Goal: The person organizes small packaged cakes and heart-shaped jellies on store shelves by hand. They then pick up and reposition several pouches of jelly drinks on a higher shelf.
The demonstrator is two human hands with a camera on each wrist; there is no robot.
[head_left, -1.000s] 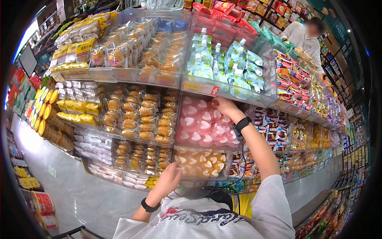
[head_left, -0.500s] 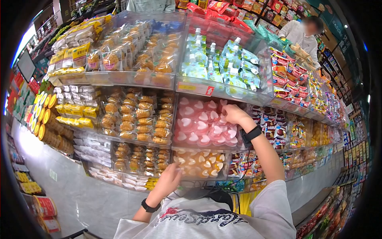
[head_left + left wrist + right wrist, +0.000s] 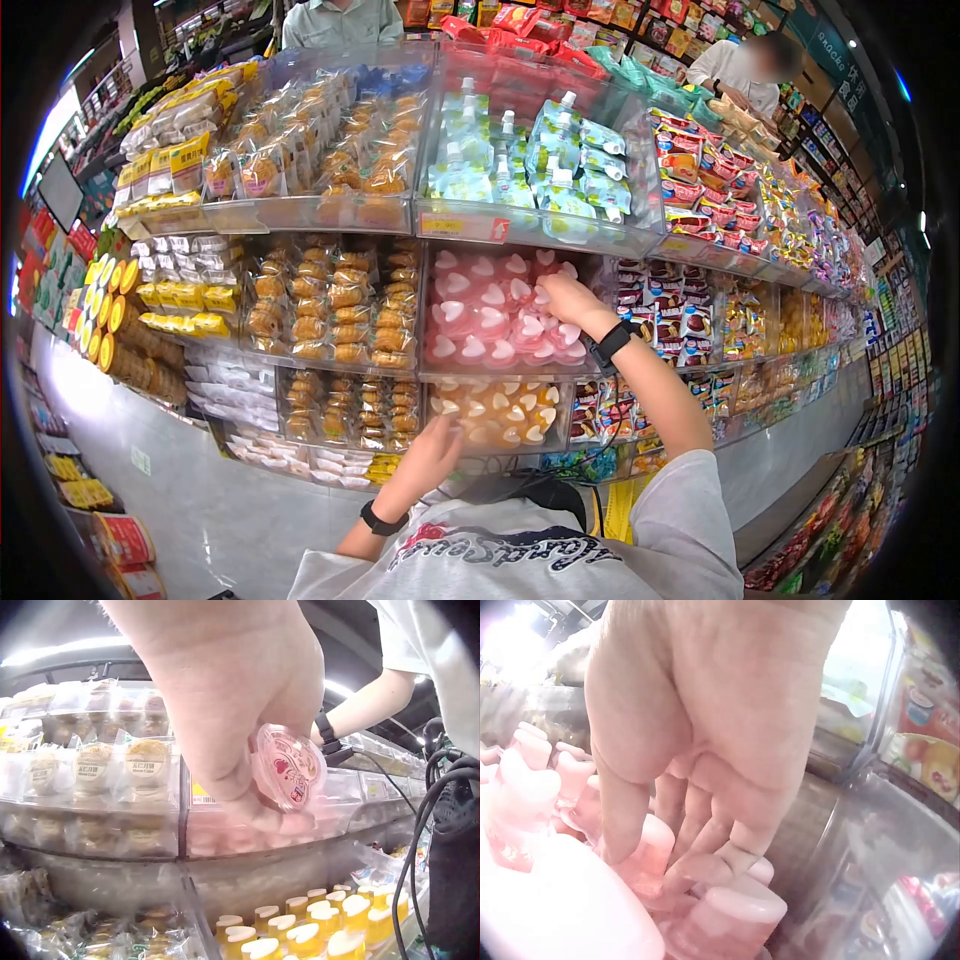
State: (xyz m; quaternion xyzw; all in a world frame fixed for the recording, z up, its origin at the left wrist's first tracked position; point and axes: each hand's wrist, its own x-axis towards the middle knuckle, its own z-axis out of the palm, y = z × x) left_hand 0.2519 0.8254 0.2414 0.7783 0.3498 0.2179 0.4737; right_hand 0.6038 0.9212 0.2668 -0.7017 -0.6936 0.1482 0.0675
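Note:
My left hand (image 3: 428,460) is in front of the lower bins. In the left wrist view its fingers and thumb grip a pink heart-shaped jelly cup (image 3: 291,769), its clear printed lid turned to the camera. My right hand (image 3: 570,300) reaches into a clear bin of pink jelly cups (image 3: 470,318) with white heart-shaped bottoms. Seen from the right wrist, the thumb and curled fingers close round one pink jelly cup (image 3: 654,851), with other cups right beside the fingers. The fingertips are partly hidden among the cups.
Below the pink cups is a bin of yellow jelly cups (image 3: 500,415). Wrapped round pastries (image 3: 340,300) fill the bins to the left. Spouted pouches (image 3: 480,160) stand on the tier above, behind a clear front ledge (image 3: 560,232). Dark cables (image 3: 420,847) hang near my body.
My right hand has drawn from the back right of the pink bin towards its front. The left hand stays low with its jelly cup. The head view has shifted slightly.

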